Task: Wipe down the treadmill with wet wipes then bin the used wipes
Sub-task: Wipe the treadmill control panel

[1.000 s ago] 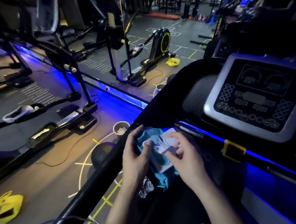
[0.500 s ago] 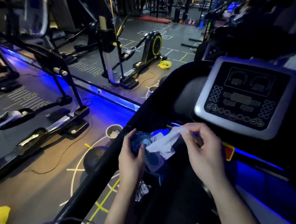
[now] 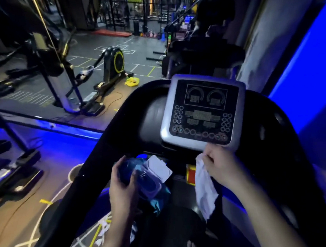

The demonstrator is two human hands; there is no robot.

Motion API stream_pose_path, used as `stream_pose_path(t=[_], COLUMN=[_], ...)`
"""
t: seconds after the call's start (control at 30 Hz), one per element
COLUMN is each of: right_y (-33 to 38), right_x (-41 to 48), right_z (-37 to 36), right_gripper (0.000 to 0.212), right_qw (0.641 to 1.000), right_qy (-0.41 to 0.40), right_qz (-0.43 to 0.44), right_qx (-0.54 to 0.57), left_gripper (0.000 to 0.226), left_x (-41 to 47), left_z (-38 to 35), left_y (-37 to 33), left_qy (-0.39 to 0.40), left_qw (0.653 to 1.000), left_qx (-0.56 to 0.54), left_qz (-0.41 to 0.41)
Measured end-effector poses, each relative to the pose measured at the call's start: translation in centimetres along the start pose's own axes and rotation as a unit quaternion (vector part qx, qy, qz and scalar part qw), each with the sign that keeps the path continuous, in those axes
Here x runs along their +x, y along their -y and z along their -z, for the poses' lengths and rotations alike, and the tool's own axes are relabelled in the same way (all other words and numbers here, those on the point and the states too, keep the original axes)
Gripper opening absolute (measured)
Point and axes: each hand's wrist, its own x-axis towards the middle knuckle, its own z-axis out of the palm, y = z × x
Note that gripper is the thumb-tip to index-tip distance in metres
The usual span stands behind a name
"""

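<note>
I stand on a black treadmill with a grey-framed console [image 3: 202, 111] ahead of me. My left hand [image 3: 122, 188] grips a blue pack of wet wipes [image 3: 144, 179], its white lid flipped open, low in front of the console. My right hand [image 3: 223, 167] pinches a white wet wipe [image 3: 204, 193] that hangs free below the fingers, just under the console's lower edge. A yellow and red safety clip [image 3: 190, 174] sits between the pack and the wipe.
The black left handrail [image 3: 71, 197] runs diagonally past my left arm. A round bin [image 3: 73, 173] stands on the floor left of the rail. Elliptical machines [image 3: 114, 67] and a yellow cloth [image 3: 132, 81] lie beyond. A blue-lit wall is on the right.
My right hand pulled the wipe out of the pack and moved it right, under the console. My left hand kept hold of the pack. The view swung right toward the console.
</note>
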Motion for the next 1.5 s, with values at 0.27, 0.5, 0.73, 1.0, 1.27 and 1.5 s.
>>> stream_pose_path(t=[0.27, 0.5, 0.73, 1.0, 1.27, 1.5], right_y=[-3.7, -7.1, -5.7, -13.3, -12.7, -13.9], right_x=[12.0, 19.2, 23.6, 29.2, 27.6, 27.3], right_z=[5.2, 2.9, 0.9, -8.9, -7.2, -7.6], right_gripper=[0.020, 0.022, 0.018, 0.022, 0.027, 0.032], right_qw=[0.999, 0.922, 0.890, 0.876, 0.903, 0.896], right_qy=[0.039, -0.093, -0.247, 0.021, 0.029, -0.059], right_qz=[-0.022, -0.145, 0.129, 0.471, 0.417, 0.391], right_qx=[0.022, 0.346, 0.360, -0.103, -0.100, -0.199], left_gripper=[0.051, 0.048, 0.048, 0.048, 0.045, 0.043], left_x=[3.8, 7.8, 9.0, 10.0, 15.5, 18.9], left_z=[-3.7, -8.9, -12.2, -12.2, -12.6, -13.6], left_y=[-1.2, -3.0, -2.5, -1.3, -3.0, -4.4], left_qy=[-0.030, -0.093, -0.148, -0.172, -0.142, -0.105], left_qw=[0.999, 0.994, 0.987, 0.984, 0.989, 0.993], left_qx=[-0.022, -0.038, -0.050, -0.038, -0.019, -0.051], left_qz=[-0.029, -0.039, -0.025, 0.005, -0.023, -0.022])
